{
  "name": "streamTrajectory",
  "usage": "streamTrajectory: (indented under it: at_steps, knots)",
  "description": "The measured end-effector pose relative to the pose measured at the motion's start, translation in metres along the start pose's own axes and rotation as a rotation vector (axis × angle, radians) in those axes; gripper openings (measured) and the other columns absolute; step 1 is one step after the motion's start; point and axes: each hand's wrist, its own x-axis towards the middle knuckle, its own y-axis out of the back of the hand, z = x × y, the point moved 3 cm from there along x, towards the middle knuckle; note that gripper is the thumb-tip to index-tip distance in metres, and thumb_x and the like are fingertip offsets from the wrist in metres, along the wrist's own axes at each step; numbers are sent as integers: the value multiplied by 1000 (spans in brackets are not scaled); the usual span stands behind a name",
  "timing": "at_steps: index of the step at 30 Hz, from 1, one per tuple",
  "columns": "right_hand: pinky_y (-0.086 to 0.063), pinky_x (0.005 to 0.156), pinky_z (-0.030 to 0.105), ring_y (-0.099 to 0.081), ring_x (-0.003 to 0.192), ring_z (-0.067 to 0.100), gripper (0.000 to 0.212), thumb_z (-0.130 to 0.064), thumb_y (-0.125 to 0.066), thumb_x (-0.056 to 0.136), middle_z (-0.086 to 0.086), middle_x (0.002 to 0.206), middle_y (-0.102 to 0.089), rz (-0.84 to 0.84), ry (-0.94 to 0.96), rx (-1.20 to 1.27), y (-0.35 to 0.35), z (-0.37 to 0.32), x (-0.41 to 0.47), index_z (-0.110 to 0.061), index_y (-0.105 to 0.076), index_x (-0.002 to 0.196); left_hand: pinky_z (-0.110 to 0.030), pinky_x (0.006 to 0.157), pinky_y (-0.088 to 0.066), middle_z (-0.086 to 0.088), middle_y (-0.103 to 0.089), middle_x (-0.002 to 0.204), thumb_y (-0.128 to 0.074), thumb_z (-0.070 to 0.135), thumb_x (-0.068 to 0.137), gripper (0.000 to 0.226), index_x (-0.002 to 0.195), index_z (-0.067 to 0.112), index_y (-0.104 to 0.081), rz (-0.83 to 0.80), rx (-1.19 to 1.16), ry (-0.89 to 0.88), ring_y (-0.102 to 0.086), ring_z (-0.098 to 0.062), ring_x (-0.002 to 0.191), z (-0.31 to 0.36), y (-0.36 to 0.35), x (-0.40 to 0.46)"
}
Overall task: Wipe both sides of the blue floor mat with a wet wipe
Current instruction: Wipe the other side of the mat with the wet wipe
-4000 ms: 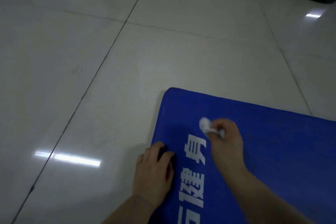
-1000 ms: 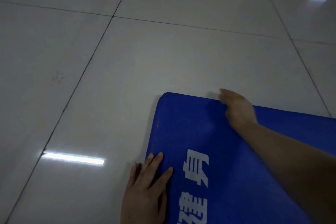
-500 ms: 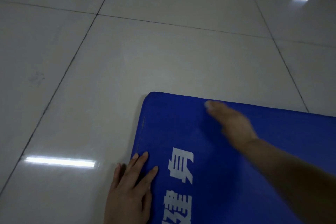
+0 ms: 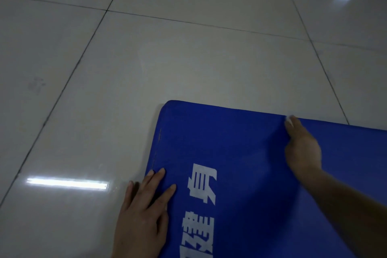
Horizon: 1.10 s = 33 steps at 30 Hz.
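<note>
Setting: pale glossy tiled floor (image 4: 188, 65), dark grout lines, a strip of ceiling light reflected at lower left.
Mat: blue floor mat (image 4: 240, 153) flat on the floor, rounded corner pointing up-left, white printed characters (image 4: 204, 184) running along its near-left part.
Left hand (image 4: 142, 222): palm down, fingers spread flat, straddling the mat's left edge, fingertips on the blue, heel and little finger on the tile; nothing held.
Right hand (image 4: 303, 148): stretched out to the mat's far edge, fingers drawn together and pressed down on the blue.
Wet wipe (image 4: 288, 119): only a small white scrap visible at the right fingertips, right at the far edge of the mat.
Grip: narrow, closed on the wipe, most of it hidden beneath the fingers.
Wipe relative to the left hand: well apart, across the mat's corner.
Top right: dark object, cut off by the frame, unidentifiable.
</note>
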Motion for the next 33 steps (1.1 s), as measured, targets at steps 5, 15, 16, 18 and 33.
streamTrajectory:
  at_steps: [5, 15, 16, 18, 33]
  knots:
    - [-33, 84, -6, -46, 115, -13, 49, -59, -32, 96, -21, 127, -56, -68, 290, 156, -22, -112, -70, -32, -53, 132, -45, 113, -21, 1, -41, 147, -43, 25, 82, 46, 127, 29, -52, -4, -17, 6, -25, -13, 143, 2, 2, 1]
    - [-40, 99, 33, -46, 129, 26, 57, 7, -45, 92, -1, 149, -41, -4, -281, 387, 15, 7, -17, -15, -40, 145, -42, 116, -15, -4, -45, 145, -42, 25, 86, 43, 122, 22, -64, -41, 10, 23, -35, -19, 136, 4, 4, 1]
    - [-42, 95, 25, -48, 127, 21, 48, -5, -46, 97, -3, 145, -45, -18, -267, 430, 12, -6, -29, -18, -42, 144, -41, 116, -15, -4, -45, 145, -40, 25, 88, 42, 122, 21, -64, -43, 4, 25, -35, -19, 136, 4, 5, 1]
    - [-41, 83, 4, -54, 119, 4, 40, -31, -53, 98, -11, 132, -57, -63, -97, 248, 2, -43, -71, -22, -50, 137, -42, 116, -15, -4, -44, 146, -36, 27, 93, 41, 123, 21, -63, -49, 6, 24, -35, -21, 137, 4, 5, 1]
    - [-34, 105, 31, -41, 131, 32, 66, 11, -35, 91, 15, 144, -42, -148, 136, 464, 1, -178, 9, -20, -27, 149, -58, 108, -24, -8, -49, 142, -41, 25, 84, 44, 118, 19, -68, 4, 44, -14, -39, -25, 133, 7, 4, 2]
